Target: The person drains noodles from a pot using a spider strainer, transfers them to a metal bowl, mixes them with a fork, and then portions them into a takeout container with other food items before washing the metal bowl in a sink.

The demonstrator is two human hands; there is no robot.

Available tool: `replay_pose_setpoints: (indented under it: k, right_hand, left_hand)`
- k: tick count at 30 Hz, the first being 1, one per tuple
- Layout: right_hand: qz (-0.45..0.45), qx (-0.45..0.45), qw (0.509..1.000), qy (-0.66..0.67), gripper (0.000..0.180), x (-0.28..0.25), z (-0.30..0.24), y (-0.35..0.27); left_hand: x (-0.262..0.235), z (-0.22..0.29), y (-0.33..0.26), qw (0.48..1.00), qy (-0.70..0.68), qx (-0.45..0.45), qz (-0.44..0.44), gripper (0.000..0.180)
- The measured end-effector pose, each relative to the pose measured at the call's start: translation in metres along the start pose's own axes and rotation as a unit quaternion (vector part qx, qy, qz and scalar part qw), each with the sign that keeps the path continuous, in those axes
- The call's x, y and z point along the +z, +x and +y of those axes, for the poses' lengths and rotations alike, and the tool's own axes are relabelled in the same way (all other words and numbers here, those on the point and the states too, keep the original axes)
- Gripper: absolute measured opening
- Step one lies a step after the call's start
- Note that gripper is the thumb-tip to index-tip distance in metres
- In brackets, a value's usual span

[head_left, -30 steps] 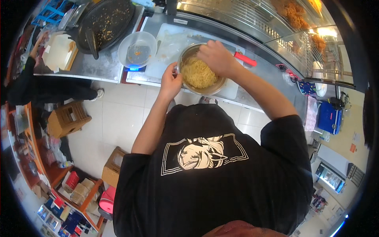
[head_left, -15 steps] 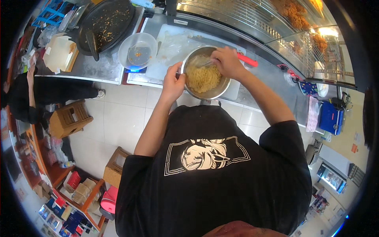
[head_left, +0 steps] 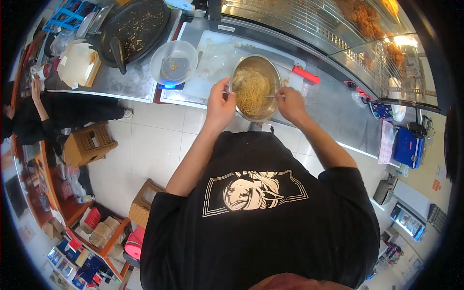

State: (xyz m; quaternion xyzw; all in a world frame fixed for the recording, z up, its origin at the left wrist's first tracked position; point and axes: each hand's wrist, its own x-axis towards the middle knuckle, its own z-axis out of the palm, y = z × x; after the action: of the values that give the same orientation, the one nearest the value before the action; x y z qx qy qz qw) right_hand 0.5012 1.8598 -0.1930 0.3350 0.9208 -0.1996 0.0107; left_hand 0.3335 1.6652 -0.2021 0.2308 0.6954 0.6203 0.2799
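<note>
A round steel mixing bowl (head_left: 270,71) is tilted at the front edge of the counter, with a mass of yellow noodles (head_left: 252,94) inside. My left hand (head_left: 221,106) grips the bowl's left rim, thumb and fingers closed on it. At the right rim, my right hand (head_left: 291,105) is closed around a thin metal utensil (head_left: 270,96). Its shaft reaches into the bowl, and its working end is buried in the noodles, so I cannot tell its kind. Behind the bowl lies a white cutting board (head_left: 212,41) with a clear plastic bag (head_left: 216,58) on it.
A red-handled knife (head_left: 305,75) lies right of the bowl. To the left stand a translucent plastic bowl (head_left: 174,48) with crumbs, a dark pan (head_left: 140,21) and an open takeaway box (head_left: 75,67). A glass display case (head_left: 309,24) borders the back. Another person (head_left: 53,113) works far left.
My right hand has moved from the bowl's upper right rim down to its right side, sweeping the utensil through the noodles. The left hand keeps its hold on the rim.
</note>
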Motion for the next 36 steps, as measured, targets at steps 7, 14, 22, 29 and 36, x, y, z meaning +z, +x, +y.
replay_pose_setpoints:
  k: [7, 14, 22, 29, 36]
  right_hand:
    - [-0.098, 0.117, 0.916, 0.371, 0.03, 0.023, -0.007, 0.003]
    - [-0.087, 0.12, 0.924, 0.352, 0.029, -0.037, -0.01, 0.011]
    - [0.139, -0.165, 0.974, -0.061, 0.013, -0.176, -0.1, -0.007]
    - [0.186, -0.372, 0.843, -0.341, 0.01, -0.197, -0.153, -0.004]
    - [0.066, -0.253, 0.908, -0.327, 0.012, -0.15, -0.078, 0.033]
  left_hand:
    - [-0.001, 0.016, -0.007, 0.998, 0.055, 0.006, -0.006, 0.045]
    - [-0.028, -0.009, 0.011, 0.998, 0.033, -0.048, 0.013, 0.042]
    - [-0.04, -0.014, 0.013, 0.996, -0.032, -0.088, -0.004, 0.042]
    - [-0.041, -0.009, 0.013, 0.992, -0.07, -0.108, -0.004, 0.04]
    - [-0.041, -0.02, 0.006, 0.989, -0.089, -0.114, 0.01, 0.038]
